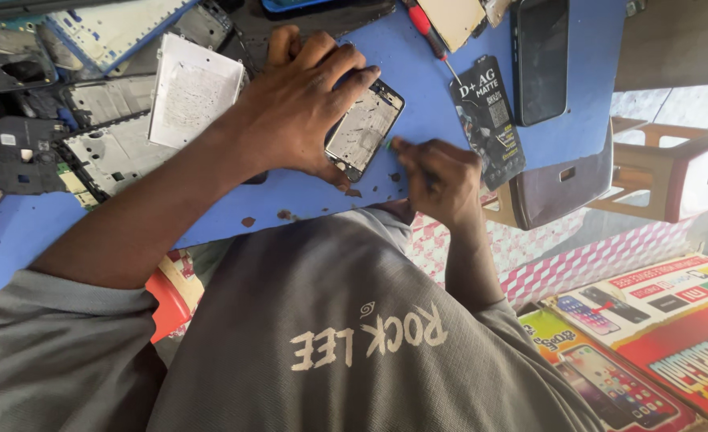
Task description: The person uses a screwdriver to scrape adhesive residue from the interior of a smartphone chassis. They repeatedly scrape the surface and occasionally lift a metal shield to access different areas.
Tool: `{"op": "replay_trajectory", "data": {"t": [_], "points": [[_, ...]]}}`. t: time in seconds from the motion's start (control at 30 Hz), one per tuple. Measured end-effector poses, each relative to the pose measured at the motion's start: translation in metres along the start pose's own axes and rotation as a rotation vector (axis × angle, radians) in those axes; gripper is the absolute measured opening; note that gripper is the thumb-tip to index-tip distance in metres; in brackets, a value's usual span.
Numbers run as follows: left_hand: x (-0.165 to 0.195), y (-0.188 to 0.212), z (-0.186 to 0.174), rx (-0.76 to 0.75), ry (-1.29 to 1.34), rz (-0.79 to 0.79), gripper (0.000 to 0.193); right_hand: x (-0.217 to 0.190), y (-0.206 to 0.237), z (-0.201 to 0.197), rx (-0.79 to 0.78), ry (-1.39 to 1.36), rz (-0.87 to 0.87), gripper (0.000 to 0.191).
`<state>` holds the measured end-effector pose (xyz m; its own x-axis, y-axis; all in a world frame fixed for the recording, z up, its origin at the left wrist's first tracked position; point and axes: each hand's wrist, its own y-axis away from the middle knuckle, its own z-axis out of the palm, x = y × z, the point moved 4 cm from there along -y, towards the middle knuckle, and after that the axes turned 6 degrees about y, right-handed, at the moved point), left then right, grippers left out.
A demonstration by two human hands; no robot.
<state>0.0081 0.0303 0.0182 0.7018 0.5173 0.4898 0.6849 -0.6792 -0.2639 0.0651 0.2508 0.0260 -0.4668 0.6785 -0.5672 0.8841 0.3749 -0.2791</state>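
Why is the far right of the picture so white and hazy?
Head view: strong daylight washes out the corner behind the stool; the blue work mat is evenly lit; the left hand on the opened phone looks sharp; the right hand is slightly soft.
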Motion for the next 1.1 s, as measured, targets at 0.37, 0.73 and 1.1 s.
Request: {"op": "replay_trajectory", "data": {"t": [0.37,0.73,1.1], "points": [[-0.0003,0.0009,0.0007,0.001,-0.025,0.008,0.136,-0.0011,0.0002,0.0026,-0.09,-0.046,-0.072,0.017],[-0.0017,0.0013,0.0006,0.024,0.007,0.016,0.13,0.0007,-0.0004,0.0051,-0.121,-0.033,-0.092,0.022],[-0.0023,0.0011,0.001,0.009,0.019,0.01,0.131,0.0002,-0.0021,0.0063,-0.101,0.007,-0.077,0.02]]}}
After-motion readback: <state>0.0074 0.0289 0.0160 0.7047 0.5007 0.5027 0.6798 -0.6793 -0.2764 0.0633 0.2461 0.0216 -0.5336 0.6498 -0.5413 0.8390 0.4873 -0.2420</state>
